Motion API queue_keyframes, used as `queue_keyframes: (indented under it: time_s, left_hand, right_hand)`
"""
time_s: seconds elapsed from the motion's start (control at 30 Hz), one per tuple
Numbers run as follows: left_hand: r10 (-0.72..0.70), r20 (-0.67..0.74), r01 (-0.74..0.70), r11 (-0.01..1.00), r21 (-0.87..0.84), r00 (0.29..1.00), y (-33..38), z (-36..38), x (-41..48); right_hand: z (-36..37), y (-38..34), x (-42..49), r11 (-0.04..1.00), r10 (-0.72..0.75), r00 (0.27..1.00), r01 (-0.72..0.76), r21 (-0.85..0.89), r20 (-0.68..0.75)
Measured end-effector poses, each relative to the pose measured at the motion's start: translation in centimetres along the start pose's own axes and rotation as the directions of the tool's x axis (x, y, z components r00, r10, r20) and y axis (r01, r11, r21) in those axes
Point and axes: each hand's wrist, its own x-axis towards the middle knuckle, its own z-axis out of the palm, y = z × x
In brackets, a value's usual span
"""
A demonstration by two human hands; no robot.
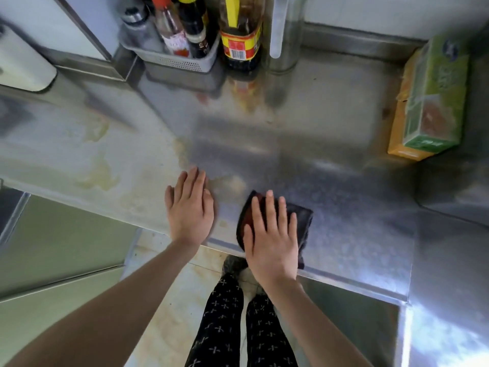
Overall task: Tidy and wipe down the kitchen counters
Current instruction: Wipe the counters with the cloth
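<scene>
We find the right hand (271, 242) flat, fingers spread, pressing a dark cloth (304, 218) onto the counter (330, 160); the left hand (190, 207) lies flat, empty.

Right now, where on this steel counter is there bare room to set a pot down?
The widest bare patch of the stainless steel counter lies between the grey slotted basket of bottles and the green and orange cartons. The yellow-stained stretch is also free. It is crowded along the back wall and by the right hand pressing the dark cloth.

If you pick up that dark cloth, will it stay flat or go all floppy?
Probably floppy: the dark cloth already droops over the edge of the counter. It likely slides easily on that smooth steel under the right hand. It looks thin, so probably light.
</scene>
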Motion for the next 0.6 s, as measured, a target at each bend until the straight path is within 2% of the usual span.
queue_keyframes:
  time_s: [0.07, 0.13, 0.27, 0.3, 0.37, 0.4, 0.47, 0.53, 0.6]
  left_hand:
    - [0.007, 0.003, -0.007, 1.000, -0.011, 1.000, 0.0, -0.1, 0.0]
    - [0.003, 0.009, -0.003, 1.000, -0.023, 1.000, -0.1, -0.1, 0.0]
    - [0.002, -0.012, -0.002, 0.999, -0.036, 1.000, -0.2, -0.1, -0.1]
    - [-0.002, -0.023, 0.001, 0.999, -0.045, 1.000, -0.1, -0.1, -0.1]
    - [-0.036, -0.064, 0.030, 0.996, -0.088, 0.997, -0.1, -0.3, -0.2]
    - [-0.070, -0.093, 0.058, 0.990, -0.128, 0.993, -0.1, -0.3, -0.2]
    - [-0.151, -0.145, 0.117, 0.969, -0.219, 0.978, 0.0, -0.5, -0.1]
    - [-0.187, -0.182, 0.137, 0.956, -0.258, 0.965, 0.0, -0.6, -0.2]
    - [-0.198, -0.191, 0.147, 0.957, -0.252, 0.961, 0.1, -0.5, -0.2]
  right_hand:
    - [0.0, 0.0, 1.0, 0.978, -0.197, 0.979, 0.200, -0.053, 0.060]
    - [-0.2, 1.1, 3.2, 0.968, -0.233, 0.970, 0.238, -0.079, 0.066]
    - [-1.1, 0.7, 8.1, 0.998, 0.064, 0.998, -0.064, -0.006, 0.001]
    - [-1.0, -0.4, 8.4, 0.999, 0.051, 0.999, -0.051, -0.004, 0.017]
    - [-0.5, -2.3, 7.6, 0.986, -0.162, 0.984, 0.165, -0.033, 0.068]
    - [-0.4, -2.7, 7.1, 0.953, -0.290, 0.952, 0.296, -0.060, 0.098]
    - [-0.4, -2.2, 7.6, 0.905, -0.399, 0.907, 0.413, -0.098, 0.135]
    - [-0.7, -2.0, 9.3, 0.933, -0.335, 0.937, 0.345, -0.107, 0.102]
    - [-1.1, -3.0, 10.9, 0.984, -0.162, 0.983, 0.168, -0.064, 0.088]
